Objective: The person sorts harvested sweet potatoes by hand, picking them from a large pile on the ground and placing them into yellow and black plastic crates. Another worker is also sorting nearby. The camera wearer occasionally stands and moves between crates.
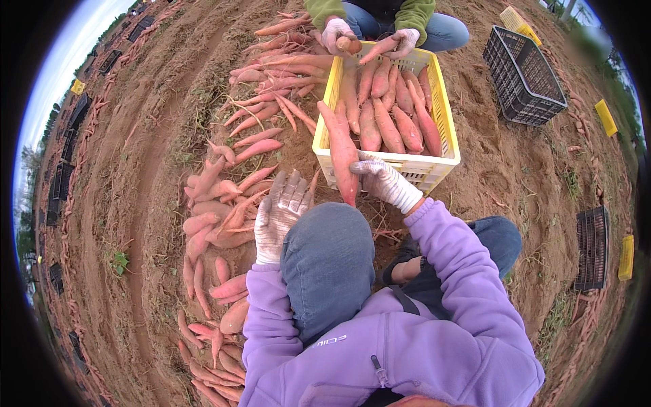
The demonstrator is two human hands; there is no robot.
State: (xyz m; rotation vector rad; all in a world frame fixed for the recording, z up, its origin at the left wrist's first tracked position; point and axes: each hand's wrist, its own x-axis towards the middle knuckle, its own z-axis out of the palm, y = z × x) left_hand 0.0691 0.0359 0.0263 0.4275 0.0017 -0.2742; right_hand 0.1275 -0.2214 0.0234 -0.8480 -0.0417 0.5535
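My right hand (387, 182), in a soiled white glove, holds a long sweet potato (339, 152) by its side, upright against the near left corner of a yellow plastic crate (446, 127). Many sweet potatoes (389, 129) lie lengthwise inside the crate. My left hand (283, 211), gloved too, is spread with nothing in it, palm down or nearly so, over the right edge of a heap of loose sweet potatoes (218, 193), beside my knee. Across the crate, a co-worker's gloved hands (404, 43) hold sweet potatoes above its far rim.
More sweet potatoes (285, 76) lie on the soil left of the crate. The co-worker squats beyond it. A black plastic crate (529, 81) stands at the upper right, another (592, 246) at the far right. Further crates (63, 180) and harvested rows line the field's left side.
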